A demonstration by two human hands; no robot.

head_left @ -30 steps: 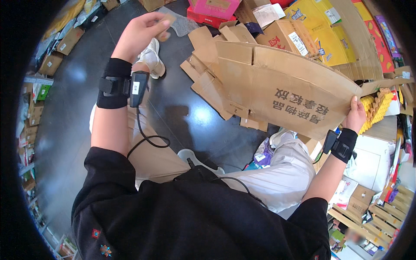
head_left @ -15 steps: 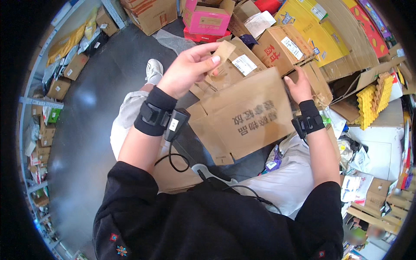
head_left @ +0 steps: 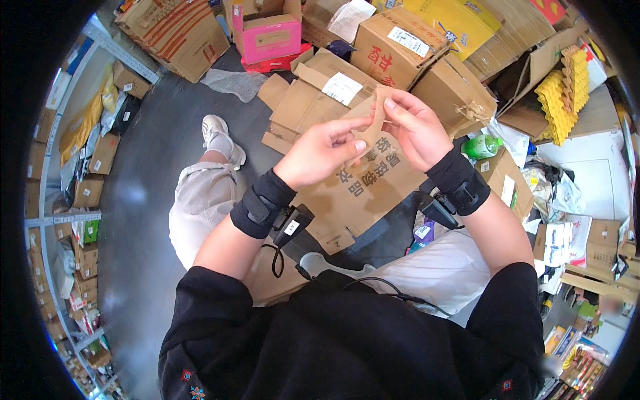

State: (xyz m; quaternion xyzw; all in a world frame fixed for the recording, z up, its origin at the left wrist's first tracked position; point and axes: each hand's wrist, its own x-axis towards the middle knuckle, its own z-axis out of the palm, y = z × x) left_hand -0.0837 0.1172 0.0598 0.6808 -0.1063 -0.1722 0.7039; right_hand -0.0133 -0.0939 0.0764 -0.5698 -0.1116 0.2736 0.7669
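Observation:
A tan strip of packing tape is stretched between my two hands, above a flat cardboard piece. My left hand pinches its left side with thumb and fingers. At its right upper end, my right hand grips it between thumb and fingertips. Below them the printed flattened cardboard carton lies slanted between my legs; my hands cover its upper part. Just beyond is a brown carton with a white label and loose flaps.
Beyond stand a pink box, a brown carton with red print and a large striped carton. A green bottle and yellow egg-crate foam lie to the right. Shelving with parcels lines the left side.
My right hand has left the cardboard's right edge and come over to grip the tape. My left hand has lowered and moved right. The view has shifted.

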